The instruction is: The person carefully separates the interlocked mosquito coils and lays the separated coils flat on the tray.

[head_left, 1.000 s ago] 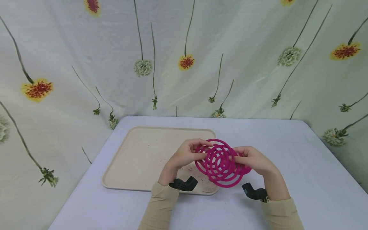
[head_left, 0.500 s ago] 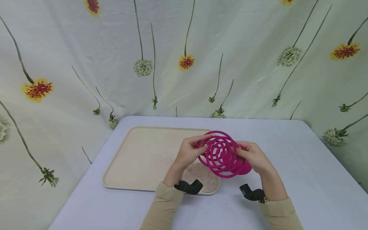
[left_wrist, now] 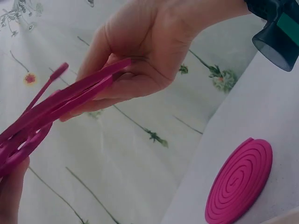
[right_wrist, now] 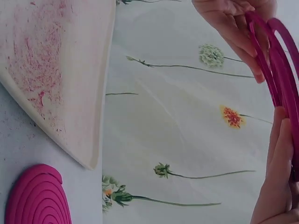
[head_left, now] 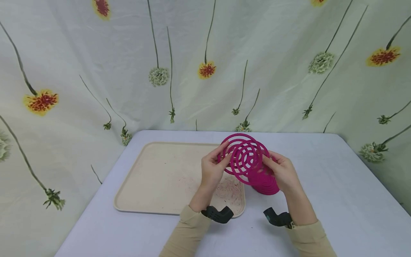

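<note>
Between both hands is a loose pair of magenta mosquito coils [left_wrist: 56, 102], raised above the table. Their thin rings overlap and stand apart from each other. My left hand [head_left: 212, 171] pinches the rings at their left side between thumb and fingers. On the right side my right hand [head_left: 283, 173] grips them, thumb toward me. Below, a tightly wound magenta coil [left_wrist: 238, 182] lies flat on the table, just right of the tray; in the head view the raised rings and right hand partly cover it.
A beige tray [head_left: 160, 178] lies on the left of the white-covered table [head_left: 324, 171], with reddish crumbs [right_wrist: 37, 70] near its right end. A flower-printed cloth [head_left: 192, 43] hangs behind. Each wrist wears a black camera mount [head_left: 218, 214].
Both hands have lifted the coils up and away from me. The rings have tilted more upright, and the wound coil on the table shows more beneath them.
</note>
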Demonstrator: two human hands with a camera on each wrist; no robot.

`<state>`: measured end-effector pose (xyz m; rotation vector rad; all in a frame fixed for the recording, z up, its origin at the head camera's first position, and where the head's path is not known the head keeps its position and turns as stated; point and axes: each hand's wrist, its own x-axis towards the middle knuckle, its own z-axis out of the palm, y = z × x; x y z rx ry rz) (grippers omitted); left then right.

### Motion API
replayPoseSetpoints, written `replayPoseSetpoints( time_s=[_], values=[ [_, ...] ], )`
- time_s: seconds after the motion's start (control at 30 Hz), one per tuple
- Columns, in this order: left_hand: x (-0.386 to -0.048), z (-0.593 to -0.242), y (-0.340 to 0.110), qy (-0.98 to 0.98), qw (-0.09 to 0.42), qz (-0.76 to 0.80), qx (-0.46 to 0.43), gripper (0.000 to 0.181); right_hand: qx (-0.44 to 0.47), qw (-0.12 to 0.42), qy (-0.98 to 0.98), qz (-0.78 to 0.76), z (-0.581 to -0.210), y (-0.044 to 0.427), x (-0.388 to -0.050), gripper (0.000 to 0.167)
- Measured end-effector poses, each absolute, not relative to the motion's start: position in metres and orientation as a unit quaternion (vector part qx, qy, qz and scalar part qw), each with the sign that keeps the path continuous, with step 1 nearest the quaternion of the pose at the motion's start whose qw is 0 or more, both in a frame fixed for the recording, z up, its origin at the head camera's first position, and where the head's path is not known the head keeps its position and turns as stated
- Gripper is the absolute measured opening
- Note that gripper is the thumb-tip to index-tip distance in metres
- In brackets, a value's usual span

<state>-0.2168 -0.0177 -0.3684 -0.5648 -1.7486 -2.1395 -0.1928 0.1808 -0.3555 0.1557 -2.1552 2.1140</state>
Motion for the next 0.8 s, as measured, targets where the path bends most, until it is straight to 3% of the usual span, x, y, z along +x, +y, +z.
replayPoseSetpoints(
  time_s=[0.1,0.2,0.57,0.67,0.8],
  values=[
    [-0.217,-0.369,-0.017,-0.596,0.175,-0.758,-0.198,0.037,0.022,0.069,-0.69,0.72,-0.354,0.177,-0.192,0.041],
    [-0.219,-0.369,-0.023,-0.601,0.155,-0.757,-0.205,0.034,0.021,0.052,-0.705,0.707,-0.353,0.18,-0.192,0.042],
    [-0.225,-0.369,-0.053,-0.665,-0.063,-0.664,-0.337,0.034,0.218,-0.14,-0.766,0.588,-0.355,0.212,-0.195,0.033],
    [-0.225,-0.369,-0.051,-0.669,-0.074,-0.655,-0.344,0.037,0.242,-0.141,-0.767,0.577,-0.356,0.213,-0.195,0.03],
    [-0.224,-0.368,-0.047,-0.667,-0.042,-0.679,-0.303,0.038,0.219,-0.094,-0.77,0.592,-0.355,0.209,-0.195,0.029]
  ],
)
